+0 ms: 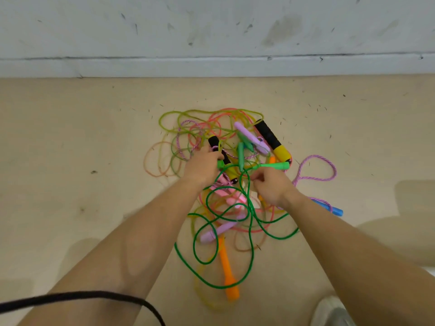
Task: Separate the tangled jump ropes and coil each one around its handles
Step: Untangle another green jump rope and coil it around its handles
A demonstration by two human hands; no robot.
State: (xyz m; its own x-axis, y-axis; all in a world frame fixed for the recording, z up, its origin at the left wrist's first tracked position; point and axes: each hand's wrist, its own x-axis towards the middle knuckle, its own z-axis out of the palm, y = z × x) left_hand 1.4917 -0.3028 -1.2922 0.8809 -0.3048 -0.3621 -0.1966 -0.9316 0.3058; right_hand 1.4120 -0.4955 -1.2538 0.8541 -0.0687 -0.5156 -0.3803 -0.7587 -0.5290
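Beige floor (94,137) by the wall carries the tangle (240,154) of jump ropes, where our left hand (204,167) grips a green handle (220,164) and our right hand (270,185) pinches the green cord (251,243); tugging hard now, we judge, could cinch its loops around the orange handle (229,278).

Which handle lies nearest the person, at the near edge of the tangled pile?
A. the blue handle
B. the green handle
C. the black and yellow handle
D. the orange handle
D: the orange handle lies lowest in the view, nearer the person than every other handle.
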